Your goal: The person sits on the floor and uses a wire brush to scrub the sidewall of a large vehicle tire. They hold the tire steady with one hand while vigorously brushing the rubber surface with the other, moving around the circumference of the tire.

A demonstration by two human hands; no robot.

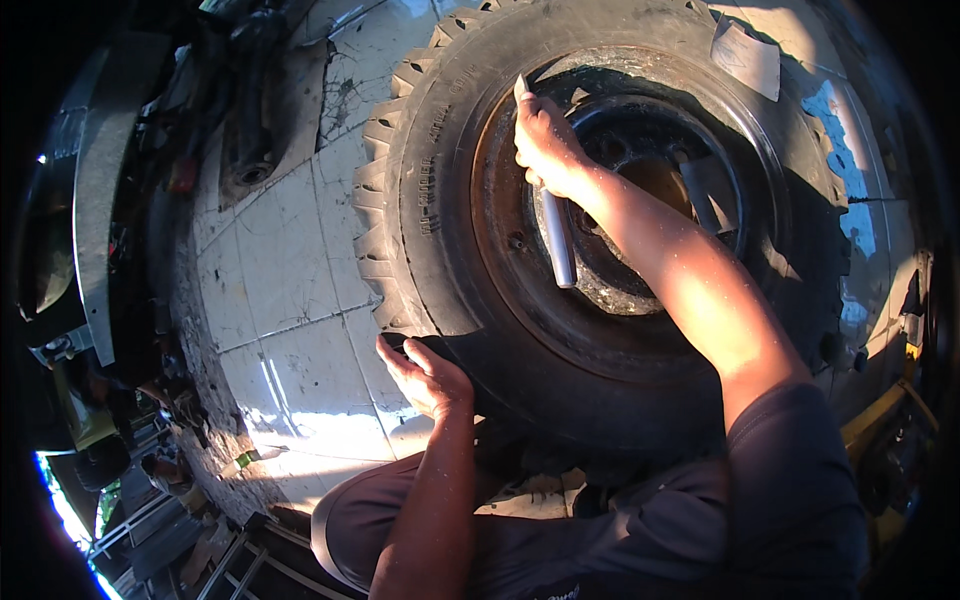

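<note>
A large black tyre [425,215] with chunky tread lies flat on the floor, mounted round a rusty, worn wheel rim [500,270]. Over the rim's far left part, my right hand [548,145] is closed round a silver tube-handled tool [557,240]. Its pale, pointed tip sticks out beyond my fingers at the rim's edge, and the round handle end points back toward me. The tool's middle is hidden in my grip. At the tyre's near left side, my left hand [432,382] is open, thumb apart from the fingers, beside the tread and holding nothing.
Cracked pale tiles [280,260] cover the floor. A piece of cardboard [748,58] lies at the tyre's far right. Dark metal parts [250,150] rest on a sheet at the far left, near a long grey metal strip [95,200]. A yellow frame [875,425] stands at the right.
</note>
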